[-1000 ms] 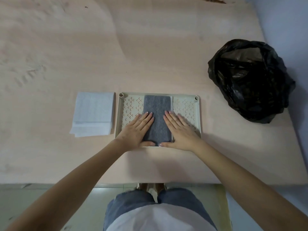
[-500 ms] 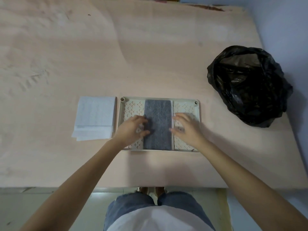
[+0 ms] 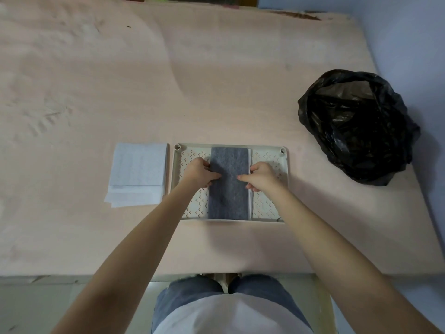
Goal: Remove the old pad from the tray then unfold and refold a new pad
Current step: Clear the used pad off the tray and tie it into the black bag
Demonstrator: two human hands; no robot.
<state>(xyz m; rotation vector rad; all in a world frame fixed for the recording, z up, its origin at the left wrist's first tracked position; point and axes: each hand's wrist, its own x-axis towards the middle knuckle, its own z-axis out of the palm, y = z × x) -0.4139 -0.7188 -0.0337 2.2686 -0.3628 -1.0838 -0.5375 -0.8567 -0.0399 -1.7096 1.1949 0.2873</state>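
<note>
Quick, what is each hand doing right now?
Left hand: fingers pinch the left edge of the grey pad.
Right hand: fingers pinch the pad's right edge.

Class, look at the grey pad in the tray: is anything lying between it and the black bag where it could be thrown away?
Nothing visible. Both hands, left hand and right hand, already pinch the grey pad at its side edges in the tray. Only bare table lies between the tray and the black bag on the right.
</note>
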